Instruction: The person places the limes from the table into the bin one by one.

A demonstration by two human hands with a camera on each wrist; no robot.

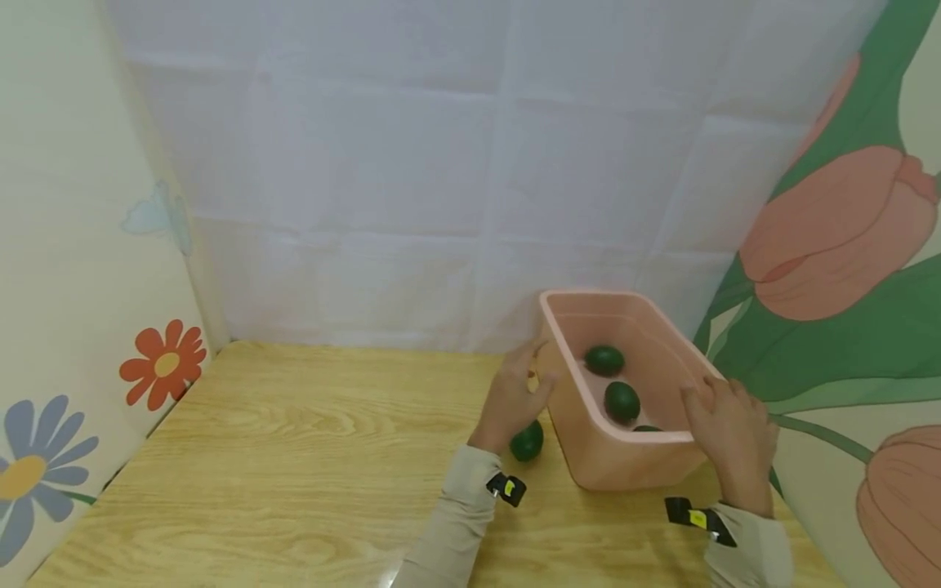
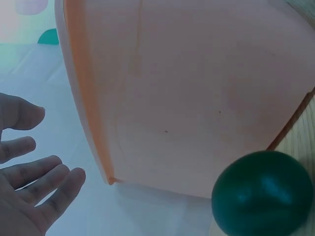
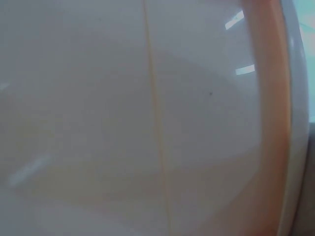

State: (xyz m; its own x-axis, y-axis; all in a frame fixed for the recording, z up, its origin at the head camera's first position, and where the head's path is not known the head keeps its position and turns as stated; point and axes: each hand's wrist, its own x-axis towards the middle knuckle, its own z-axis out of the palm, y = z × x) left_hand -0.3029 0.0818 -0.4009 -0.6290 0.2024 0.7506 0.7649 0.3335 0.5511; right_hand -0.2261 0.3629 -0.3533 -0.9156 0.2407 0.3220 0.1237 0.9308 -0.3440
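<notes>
A pink plastic bin stands on the wooden table. Inside it lie dark green, smooth oval objects, two plainly seen: one farther back, one nearer. A third is mostly hidden by the front rim. Another glossy green oval sits on the table, left of the bin and partly behind my left wrist in the head view. My left hand is beside the bin's left wall, its fingers spread and apart from it. My right hand grips the right front rim, thumb on the inner side.
A white cloth hangs behind the table. Floral panels stand on both sides, with a large tulip panel close to the bin's right side. The table surface stretches to the left of the bin.
</notes>
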